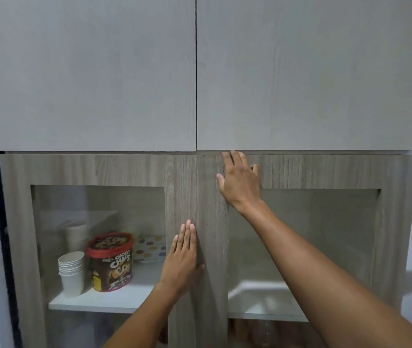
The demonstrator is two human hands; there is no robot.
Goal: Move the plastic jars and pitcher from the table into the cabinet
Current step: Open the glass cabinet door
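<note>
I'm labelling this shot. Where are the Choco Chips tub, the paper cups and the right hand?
Choco Chips tub [111, 264]: head view, on its printed front.
Paper cups [71, 273]: head view, on the front stack's side.
Right hand [240, 180]: head view, on its back.

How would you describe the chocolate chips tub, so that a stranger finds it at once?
Look through the glass of the lower left cabinet door to the white shelf. The tub stands between stacked white paper cups and a dotted plate. Only it is brown with a red rim.
</note>
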